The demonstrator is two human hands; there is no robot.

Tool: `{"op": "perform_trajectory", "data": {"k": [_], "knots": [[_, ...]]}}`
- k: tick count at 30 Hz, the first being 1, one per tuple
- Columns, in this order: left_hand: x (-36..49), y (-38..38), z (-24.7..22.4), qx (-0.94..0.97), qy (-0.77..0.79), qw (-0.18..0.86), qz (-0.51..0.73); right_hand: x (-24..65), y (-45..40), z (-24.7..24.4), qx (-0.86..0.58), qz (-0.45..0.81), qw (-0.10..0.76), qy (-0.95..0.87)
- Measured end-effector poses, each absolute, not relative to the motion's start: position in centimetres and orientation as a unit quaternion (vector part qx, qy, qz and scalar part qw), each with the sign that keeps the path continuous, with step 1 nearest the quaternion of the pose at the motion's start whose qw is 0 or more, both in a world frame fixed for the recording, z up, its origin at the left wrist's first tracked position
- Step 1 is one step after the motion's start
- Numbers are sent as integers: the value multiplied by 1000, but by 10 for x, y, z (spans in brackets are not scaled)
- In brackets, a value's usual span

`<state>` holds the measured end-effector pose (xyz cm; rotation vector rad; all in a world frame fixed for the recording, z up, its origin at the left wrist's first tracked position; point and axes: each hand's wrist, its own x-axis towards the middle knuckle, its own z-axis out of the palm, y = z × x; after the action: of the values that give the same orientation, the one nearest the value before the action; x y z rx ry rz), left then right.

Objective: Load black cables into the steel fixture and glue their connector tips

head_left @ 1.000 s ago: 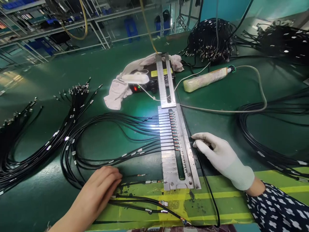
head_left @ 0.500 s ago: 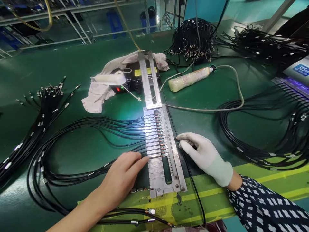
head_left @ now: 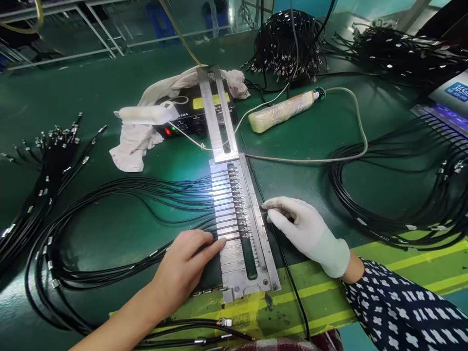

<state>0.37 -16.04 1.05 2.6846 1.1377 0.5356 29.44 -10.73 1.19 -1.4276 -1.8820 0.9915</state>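
A metal slotted fixture (head_left: 234, 273) lies lengthwise before me, with a row of thin black cables (head_left: 146, 187) laid across it from the left. Their stripped ends and small metal connectors (head_left: 239, 209) line up over the fixture's long slot. At the nearest cable in the row, my bare left hand (head_left: 188, 256) closes thumb and finger on it by the fixture's left edge. My right hand (head_left: 305, 231), in a white glove, is loosely closed beside the fixture's right edge; nothing shows between its fingertips. A black cord (head_left: 288, 270) runs under those fingertips.
Behind the fixture sit a black control box (head_left: 199, 124), a cloth (head_left: 131, 146) and a wrapped handle tool (head_left: 281, 111). Cable bundles lie left (head_left: 54, 165), right (head_left: 347, 195) and at the back (head_left: 292, 44). A device with violet light (head_left: 444, 126) stands at right.
The view has shifted slightly, so most things appear a little further left. Both hands keep nearly the same places beside the fixture, and the cables stay in their row.
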Motion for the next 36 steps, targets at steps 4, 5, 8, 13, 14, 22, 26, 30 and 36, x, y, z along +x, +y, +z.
{"op": "perform_trajectory", "data": {"k": [4, 5, 8, 13, 14, 22, 26, 30, 36], "knots": [[1, -169, 6, 892, 425, 43, 146, 294, -105, 11, -528, 374, 289, -706], [1, -169, 7, 892, 428, 46, 136, 294, -105, 11, -526, 376, 290, -706], [0, -170, 16, 891, 431, 85, 116, 294, -106, 10, -529, 380, 290, -701], [-4, -190, 38, 848, 459, 238, 116, 298, -117, 8, -531, 369, 291, -705], [-3, -196, 39, 837, 466, 262, 116, 299, -119, 8, -529, 368, 291, -707], [-39, -233, 31, 806, 531, 223, 138, 298, -117, 8, -537, 373, 278, -704], [-79, -255, 40, 762, 614, 134, 155, 298, -118, 9, -538, 372, 272, -706], [-59, -254, 38, 777, 595, 144, 147, 297, -118, 9, -539, 369, 272, -706], [-1, -215, 26, 821, 488, 208, 211, 297, -118, 8, -537, 371, 277, -705]]}}
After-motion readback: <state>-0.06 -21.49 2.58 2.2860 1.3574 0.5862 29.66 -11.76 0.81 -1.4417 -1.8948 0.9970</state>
